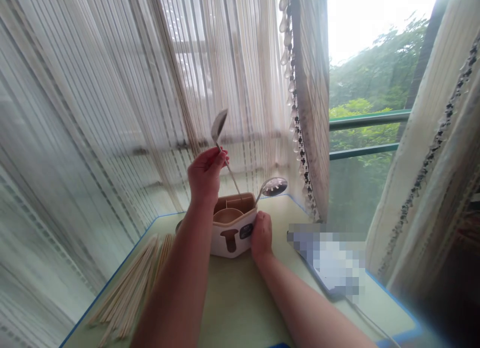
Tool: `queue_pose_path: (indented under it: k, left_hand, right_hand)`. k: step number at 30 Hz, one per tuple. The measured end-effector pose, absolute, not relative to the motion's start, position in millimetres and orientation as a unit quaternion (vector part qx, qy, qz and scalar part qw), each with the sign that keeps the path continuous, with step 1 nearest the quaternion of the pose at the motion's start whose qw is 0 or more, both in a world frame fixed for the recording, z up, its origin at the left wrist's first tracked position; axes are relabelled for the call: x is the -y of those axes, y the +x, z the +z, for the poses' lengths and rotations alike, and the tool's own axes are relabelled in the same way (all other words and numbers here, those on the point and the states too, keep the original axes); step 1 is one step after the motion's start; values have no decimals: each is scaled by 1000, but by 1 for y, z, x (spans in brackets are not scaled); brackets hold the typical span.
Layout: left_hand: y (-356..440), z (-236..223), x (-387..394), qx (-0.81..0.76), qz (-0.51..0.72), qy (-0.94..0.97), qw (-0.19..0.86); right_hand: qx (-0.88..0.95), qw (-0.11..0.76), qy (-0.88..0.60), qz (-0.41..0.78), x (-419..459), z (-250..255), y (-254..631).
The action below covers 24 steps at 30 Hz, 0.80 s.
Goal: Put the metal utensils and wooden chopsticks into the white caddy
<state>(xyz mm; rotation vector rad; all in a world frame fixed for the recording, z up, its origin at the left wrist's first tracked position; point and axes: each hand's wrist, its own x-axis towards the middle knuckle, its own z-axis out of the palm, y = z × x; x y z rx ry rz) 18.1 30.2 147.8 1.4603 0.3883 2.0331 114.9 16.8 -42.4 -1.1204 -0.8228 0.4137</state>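
Note:
My left hand point(208, 170) is closed on the upper stem of a metal ladle point(219, 124). The ladle's bowl points up, and its handle slants down into a rear compartment of a white utensil holder point(221, 238) with a tan inside. My right hand point(263, 235) wraps round the holder's right side, its fingers partly hidden. A slotted skimmer spoon point(275, 186) leans out of the holder's right rear corner, head up. A round cup-like section sits in the middle of the holder.
Several wooden chopsticks point(129, 293) lie in a loose bundle at the left. A blurred flat device point(330, 263) with a white cable lies at the right. Striped curtains point(112, 88) hang behind the pale green table point(232, 298), which has a blue edge.

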Motion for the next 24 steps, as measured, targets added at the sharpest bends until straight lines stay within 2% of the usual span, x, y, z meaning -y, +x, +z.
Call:
queue_pose_path:
  k: [14,20,24]
  left_hand:
    - [31,118,-41,-205,519,717,418]
    - [29,113,-40,-208,399,788,420]
    - [29,113,-41,-207,363,826,377]
  right_hand:
    - [332,732,-552,222,-16,-37,118]
    - [335,737,-539,231,-18,-40,118]
    - [337,730,-545,237,-18,-40,118]
